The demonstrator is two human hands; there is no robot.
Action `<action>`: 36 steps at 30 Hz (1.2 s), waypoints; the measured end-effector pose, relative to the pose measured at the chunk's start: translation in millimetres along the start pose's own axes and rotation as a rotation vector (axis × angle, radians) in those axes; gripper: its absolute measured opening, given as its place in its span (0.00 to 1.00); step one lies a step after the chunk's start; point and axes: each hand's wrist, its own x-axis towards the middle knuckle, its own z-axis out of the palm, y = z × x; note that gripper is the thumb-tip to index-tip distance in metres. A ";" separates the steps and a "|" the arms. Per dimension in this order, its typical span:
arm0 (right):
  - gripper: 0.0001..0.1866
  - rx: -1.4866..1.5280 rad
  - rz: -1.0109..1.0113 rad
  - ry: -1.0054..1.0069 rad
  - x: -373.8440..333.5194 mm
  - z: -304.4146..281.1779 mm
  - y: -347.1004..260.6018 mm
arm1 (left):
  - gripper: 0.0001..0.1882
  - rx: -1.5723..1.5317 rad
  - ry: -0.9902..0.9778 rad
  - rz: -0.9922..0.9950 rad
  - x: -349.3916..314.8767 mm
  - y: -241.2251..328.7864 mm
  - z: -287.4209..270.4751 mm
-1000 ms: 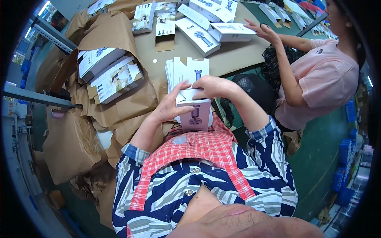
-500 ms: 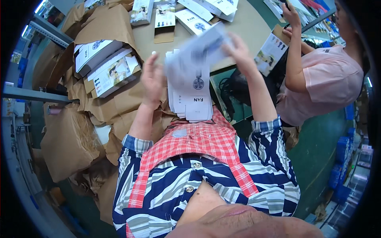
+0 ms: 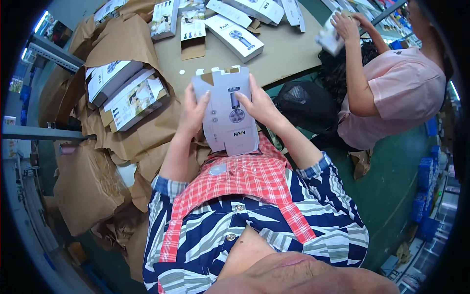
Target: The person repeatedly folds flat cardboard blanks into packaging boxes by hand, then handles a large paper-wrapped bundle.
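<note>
A flattened white carton (image 3: 225, 125) printed with a picture of a small handheld fan is in front of my apron, its tabbed end pointing away from me. My left hand (image 3: 192, 111) grips its left edge, thumb over the face. On the opposite edge, my right hand (image 3: 264, 105) holds it too, its thumb resting near the printed fan. Whatever lies beneath this carton is mostly hidden by it.
Made-up fan boxes (image 3: 235, 39) lie at the back of the table (image 3: 289, 54). Left, brown paper (image 3: 122, 41) surrounds more boxes (image 3: 137, 100). A metal bar (image 3: 41, 132) juts in. A co-worker (image 3: 396, 93) handles a box at right, near a black bag (image 3: 303, 100).
The carton, blurred in my raised right hand before, is now lower and squared in front of me. My left hand has closed on its edge. The co-worker's box has moved up and away.
</note>
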 end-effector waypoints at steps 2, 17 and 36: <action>0.22 0.540 -0.022 -0.006 -13.7 -13.7 -12.6 | 0.18 -0.249 -0.091 -0.241 -2.1 20.4 -16.8; 0.19 0.856 0.305 -0.120 2.1 7.6 -10.2 | 0.23 -0.385 -0.163 -0.134 -13.3 11.6 11.4; 0.16 0.274 0.065 -0.635 13.1 -32.4 -28.2 | 0.09 -0.786 -0.283 -0.513 -10.2 23.8 -0.1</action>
